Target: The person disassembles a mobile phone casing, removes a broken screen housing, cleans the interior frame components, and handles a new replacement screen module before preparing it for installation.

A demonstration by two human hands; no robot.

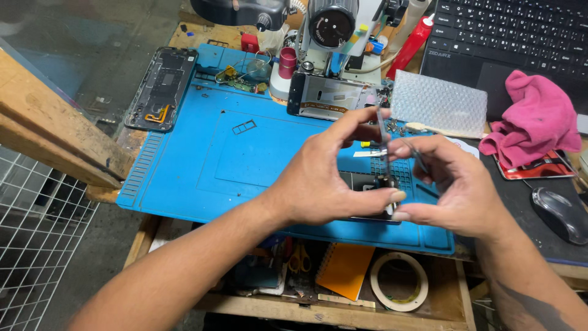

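1. Blue repair mat [202,159] carries the work; the dark opened phone [367,184] lies near its front right edge, under both hands.
2. Left hand [324,178] pinches the thin metal tweezers [383,132] between thumb and forefinger.
3. Right hand [447,184] closes narrowly on the same tweezers.
4. Judgement: keep wrists braced, tips steady, away from the loose screws [401,129].
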